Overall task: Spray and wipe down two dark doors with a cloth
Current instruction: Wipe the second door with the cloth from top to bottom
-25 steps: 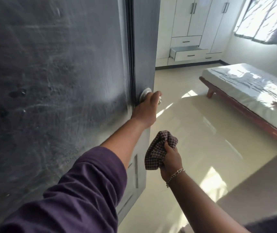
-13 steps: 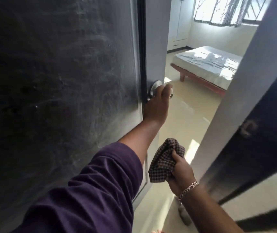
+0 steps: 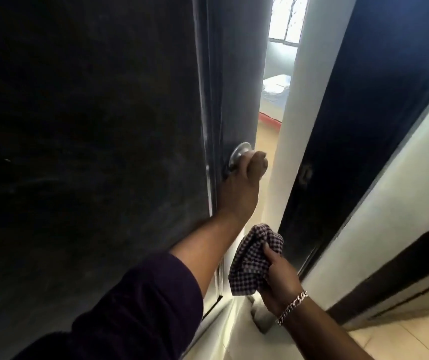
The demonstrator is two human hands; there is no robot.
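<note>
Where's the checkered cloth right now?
In the head view, the cloth is low and just right of centre, bunched in the right hand, below the left hand on the door knob.

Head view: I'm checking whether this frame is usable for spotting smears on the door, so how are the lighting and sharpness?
Head view: the door face is deeply underexposed, the window in the gap blown out, straight edges bowed by the wide lens, the knob and left hand slightly soft.
</note>
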